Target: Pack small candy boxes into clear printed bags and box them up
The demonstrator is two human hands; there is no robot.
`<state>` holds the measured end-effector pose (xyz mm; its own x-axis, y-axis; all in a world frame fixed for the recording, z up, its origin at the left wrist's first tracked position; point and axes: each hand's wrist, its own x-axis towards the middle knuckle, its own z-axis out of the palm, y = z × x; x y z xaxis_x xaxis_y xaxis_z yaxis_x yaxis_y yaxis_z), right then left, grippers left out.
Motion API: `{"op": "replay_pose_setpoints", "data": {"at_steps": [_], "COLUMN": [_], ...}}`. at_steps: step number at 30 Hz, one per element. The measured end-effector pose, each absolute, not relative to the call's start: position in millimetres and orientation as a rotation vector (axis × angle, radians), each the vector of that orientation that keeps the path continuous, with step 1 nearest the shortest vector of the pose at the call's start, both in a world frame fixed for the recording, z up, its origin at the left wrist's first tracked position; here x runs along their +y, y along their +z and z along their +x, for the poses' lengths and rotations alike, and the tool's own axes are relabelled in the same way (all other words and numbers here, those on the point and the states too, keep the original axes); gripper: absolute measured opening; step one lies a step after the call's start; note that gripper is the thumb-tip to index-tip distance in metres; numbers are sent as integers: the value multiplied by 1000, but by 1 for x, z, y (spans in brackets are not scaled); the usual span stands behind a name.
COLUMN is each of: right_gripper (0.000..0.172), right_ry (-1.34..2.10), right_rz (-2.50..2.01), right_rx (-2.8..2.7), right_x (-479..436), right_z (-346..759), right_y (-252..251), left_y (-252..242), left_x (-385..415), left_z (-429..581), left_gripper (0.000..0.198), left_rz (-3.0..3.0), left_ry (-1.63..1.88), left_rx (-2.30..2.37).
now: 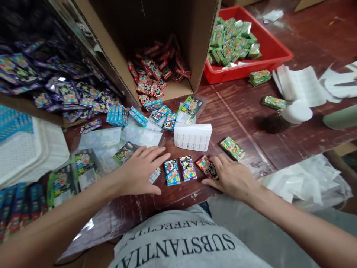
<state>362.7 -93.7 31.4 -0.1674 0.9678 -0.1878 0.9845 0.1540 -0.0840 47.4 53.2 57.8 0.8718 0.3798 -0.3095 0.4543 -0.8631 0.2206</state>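
My left hand point(141, 169) has its fingers spread, over a clear printed bag point(126, 152) and just left of a small blue candy box point(172, 172). Beside that box lies a purple-and-white candy box point(187, 168), the two nearly parallel. My right hand point(230, 174) has thumb and fingers around a red candy box point(205, 165), tilted on the table and partly covered by the fingers. A green candy box point(232, 148) lies just beyond the right hand. Behind the row stands a folded white sticker sheet point(193, 137) with round printed marks.
A cardboard carton point(205, 48) holds red boxes. At the left are heaped purple boxes point(67, 91); a red tray point(279, 56) of green boxes is at back right. Several blue boxes point(117, 115) lie midway. A white-capped jar point(297, 111) and plastic bags point(304, 180) are at right.
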Motion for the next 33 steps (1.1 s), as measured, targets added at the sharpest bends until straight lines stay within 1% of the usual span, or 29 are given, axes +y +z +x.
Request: {"op": "replay_pose_setpoints", "data": {"at_steps": [1,2,3,5,7,9,12,13,15,17,21,22,26,29,31,33], "right_gripper": [38,28,30,50,65,76,97,102,107,105,77,74,70,71,73,75], "right_ry": [-298,-309,-315,-343,-396,-441,-418,-401,-384,-413,-412,-385,-332,-332,-223,-100], "right_rz": [1878,1776,1677,1518,1479,1587,1771,1758,1651,1547,1619,1672,1810,1927,2111,2269], "right_rx": [2385,2473,2564,2711,2786,2796,2717,2689,2633,2579,2512,2501,2478,2450,2280,1991], "right_x": [-94,-93,-91,-86,-82,-79,-76,-75,-68,-59,-50,-52,-72,-88,-97,-106], "right_z": [362,363,366,374,383,396,431,444,467,481,476,469,440,428,424,420], "right_y": [29,28,28,30,33,36,33,30,22,17,17,18,19,18,17,16], "left_y": [57,56,56,56,54,49,40,39,38,40,45,45,41,37,35,34], "left_x": [51,51,52,56,60,62,61,59,57,53,40,35,18,11,8,6], "left_z": [49,47,42,28,13,1,-7,-8,-7,-5,-5,-6,-9,-12,-13,-13], "left_gripper": [112,114,116,122,122,111,98,96,94,92,85,84,81,81,80,80], "left_rz": [2755,2760,2767,2784,2806,2837,2860,2857,2847,2842,2808,2794,2737,2696,2679,2674], "left_ry": [-401,-438,-474,-534,-564,-542,-445,-424,-426,-451,-444,-434,-385,-348,-337,-326], "left_rx": [599,576,560,546,538,521,538,558,595,620,729,770,914,978,1015,1049]}}
